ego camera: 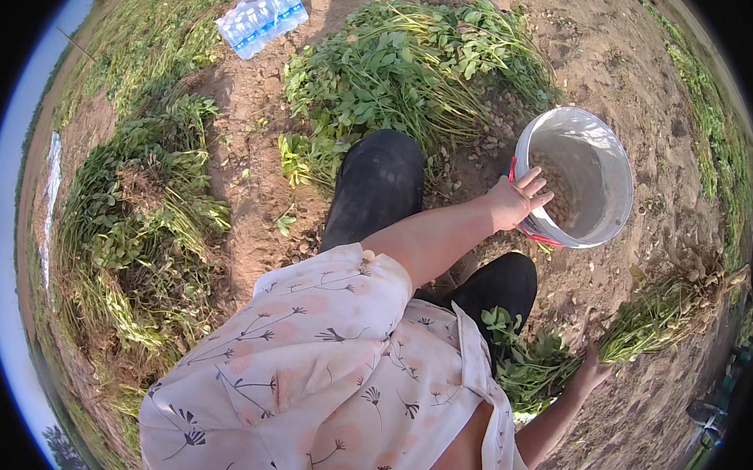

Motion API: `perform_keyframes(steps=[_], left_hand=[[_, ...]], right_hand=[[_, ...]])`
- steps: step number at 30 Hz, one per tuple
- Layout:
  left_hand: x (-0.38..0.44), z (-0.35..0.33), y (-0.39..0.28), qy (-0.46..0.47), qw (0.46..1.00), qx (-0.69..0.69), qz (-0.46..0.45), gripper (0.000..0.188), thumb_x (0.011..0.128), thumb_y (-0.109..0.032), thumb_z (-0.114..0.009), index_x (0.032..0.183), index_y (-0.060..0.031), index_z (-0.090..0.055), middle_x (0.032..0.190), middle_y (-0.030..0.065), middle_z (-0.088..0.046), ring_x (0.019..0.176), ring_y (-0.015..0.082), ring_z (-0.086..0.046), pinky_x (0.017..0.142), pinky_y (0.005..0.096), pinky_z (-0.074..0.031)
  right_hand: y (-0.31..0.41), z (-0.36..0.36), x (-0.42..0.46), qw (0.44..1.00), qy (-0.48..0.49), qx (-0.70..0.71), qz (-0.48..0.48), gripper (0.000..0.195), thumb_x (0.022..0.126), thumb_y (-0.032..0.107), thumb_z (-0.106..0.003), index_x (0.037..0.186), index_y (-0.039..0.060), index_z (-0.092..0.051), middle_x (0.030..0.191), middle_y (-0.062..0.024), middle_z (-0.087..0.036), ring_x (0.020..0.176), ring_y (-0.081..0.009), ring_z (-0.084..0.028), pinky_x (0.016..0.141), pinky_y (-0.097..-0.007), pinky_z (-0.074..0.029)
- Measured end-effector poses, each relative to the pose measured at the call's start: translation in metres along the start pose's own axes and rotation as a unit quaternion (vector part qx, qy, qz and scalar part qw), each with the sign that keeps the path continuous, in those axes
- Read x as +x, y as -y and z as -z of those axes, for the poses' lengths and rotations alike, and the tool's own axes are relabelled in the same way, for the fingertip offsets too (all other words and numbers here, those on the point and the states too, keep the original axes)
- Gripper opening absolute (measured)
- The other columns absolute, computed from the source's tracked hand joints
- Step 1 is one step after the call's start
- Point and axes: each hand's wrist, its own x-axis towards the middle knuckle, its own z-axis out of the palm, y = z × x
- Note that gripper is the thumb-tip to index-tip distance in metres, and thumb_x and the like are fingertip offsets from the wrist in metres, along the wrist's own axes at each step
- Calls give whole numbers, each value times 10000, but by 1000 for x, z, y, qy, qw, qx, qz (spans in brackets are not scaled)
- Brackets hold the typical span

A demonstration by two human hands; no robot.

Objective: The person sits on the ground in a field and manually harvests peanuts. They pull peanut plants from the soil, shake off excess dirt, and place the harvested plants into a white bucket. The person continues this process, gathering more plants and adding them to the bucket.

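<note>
My left hand (518, 198), palm up with its fingers apart, lies at the near left rim of a white plastic bucket (599, 175). Peanuts in their shells (553, 195) cover part of the bucket's bottom. Down at the right, my right hand (594, 367) is closed around the stems of a bunch of pulled peanut plants (653, 316). The roots of this bunch point away to the right, and leafy tops hang on the near side of the hand. A big heap of peanut plants (396, 78) lies beyond my knees, with pods at its root end beside the bucket.
A plastic-wrapped pack of water bottles (263, 21) stands on the soil at the top left. Another long heap of pulled plants (144, 225) lies on the left. Loose pods and leaves dot the bare soil (646, 121). Green rows (709, 123) run along the right edge.
</note>
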Motion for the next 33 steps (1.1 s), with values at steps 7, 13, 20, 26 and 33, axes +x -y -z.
perform_keyframes(steps=[7,13,20,26,33], left_hand=[[42,-122,42,-218,746,620,109,652,969,-335,-484,1571,-202,-273,1647,114,-218,1534,331,-132,1060,562,-358],[5,1,-3,38,999,3,-8,867,866,-293,-694,1590,-222,-222,1643,123,-215,1543,339,-85,1040,568,-431],[-2,14,4,18,1000,13,8,1053,731,-318,-839,1584,-186,-235,1627,140,-232,1537,360,-80,1029,493,-489],[-2,20,5,51,998,-48,6,1023,729,-315,-849,1563,-175,-273,1639,106,-204,1544,336,-19,1040,573,-458],[-20,44,-45,119,983,-139,-30,1170,752,-585,-789,1581,-46,-164,1631,260,-101,1521,449,48,1188,599,-167]], right_hand=[[155,87,39,921,-329,189,90,453,864,149,-712,1220,-68,-534,1050,-202,-645,915,-280,-637,879,-443,-527],[-59,-50,-34,955,213,-135,-159,487,788,88,-718,1213,-33,-514,1126,-197,-620,1040,-282,-572,961,-434,-446],[-18,-70,-46,951,193,-221,-96,449,756,193,-735,1078,-73,-571,962,-245,-679,875,-379,-670,801,-457,-525],[5,-51,-47,972,142,-182,-33,568,757,239,-755,1157,-100,-538,958,-272,-685,894,-414,-682,807,-477,-538],[74,-54,-55,952,19,-300,50,725,783,361,-798,1245,-77,-451,845,-249,-686,781,-432,-681,685,-500,-547]])
